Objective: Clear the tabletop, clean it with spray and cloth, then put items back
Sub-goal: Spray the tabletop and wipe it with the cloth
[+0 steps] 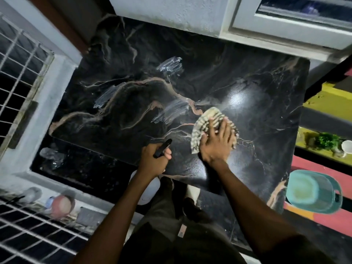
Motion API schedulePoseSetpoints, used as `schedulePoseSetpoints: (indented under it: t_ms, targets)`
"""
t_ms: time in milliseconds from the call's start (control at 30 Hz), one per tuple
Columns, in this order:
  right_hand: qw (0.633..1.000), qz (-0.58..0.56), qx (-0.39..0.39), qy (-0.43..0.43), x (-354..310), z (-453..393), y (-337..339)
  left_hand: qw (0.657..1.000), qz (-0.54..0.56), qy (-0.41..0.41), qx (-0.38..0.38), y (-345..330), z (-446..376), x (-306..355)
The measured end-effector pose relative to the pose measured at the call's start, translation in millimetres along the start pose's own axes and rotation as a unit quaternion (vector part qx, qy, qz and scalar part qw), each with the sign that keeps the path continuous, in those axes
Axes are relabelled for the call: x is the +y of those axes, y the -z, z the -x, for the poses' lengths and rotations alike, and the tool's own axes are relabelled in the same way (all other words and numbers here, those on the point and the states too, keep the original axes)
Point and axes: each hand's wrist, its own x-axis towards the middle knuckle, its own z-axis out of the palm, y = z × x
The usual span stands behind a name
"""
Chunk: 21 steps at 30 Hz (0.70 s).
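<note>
A striped cloth [207, 124] lies on the near right part of a black marbled tabletop [133, 82], fanning away from the person. The right hand [217, 143] presses it flat with straight fingers, hiding part of it. The left hand [154, 159] grips a spray bottle [150, 189] at the near edge; its white body is mostly hidden and only one dark nozzle [162, 148] shows, pointing up-right. Three wet streaks [169, 66] glisten. One teal bucket [314, 191] sits right, blurred.

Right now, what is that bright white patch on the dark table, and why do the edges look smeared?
Head view: the patch is lamp glare on the glossy tabletop, just beyond the cloth under the right hand; the window grille and teal bucket blur and bend from motion and the wide lens.
</note>
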Motion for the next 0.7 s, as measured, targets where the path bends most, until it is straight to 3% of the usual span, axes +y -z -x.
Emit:
schedulePoseSetpoints:
  t_ms: [100,267,367,467,533,633,700]
  targets:
    - [0.989,0.029,-0.023,0.145,-26.3,27.0,-16.1,0.999,-0.035,0.014,0.006,7.9,-13.6,11.4]
    - [0.988,0.023,-0.009,0.155,-16.4,31.5,-19.8,0.989,-0.126,-0.062,0.052,32.6,-42.9,25.1]
    - [0.987,0.03,-0.009,0.156,-18.0,26.1,-19.6,0.993,-0.111,-0.041,-0.001,47.3,-59.0,25.2]
    - [0.992,0.032,-0.012,0.118,-13.9,3.1,-9.6,0.991,-0.115,-0.068,-0.018,62.8,-69.3,19.1]
    - [0.999,0.02,0.011,0.042,-21.9,-34.4,2.3,0.99,-0.115,-0.084,-0.005,76.9,-76.2,12.8]
    - [0.996,-0.011,0.03,-0.086,-67.3,-88.9,17.2,0.998,-0.064,-0.025,-0.002,93.6,-84.9,1.2]
    - [0.998,-0.009,0.017,-0.065,-120.9,-94.6,7.9,0.999,-0.039,-0.011,-0.007,106.0,-90.7,-8.4]
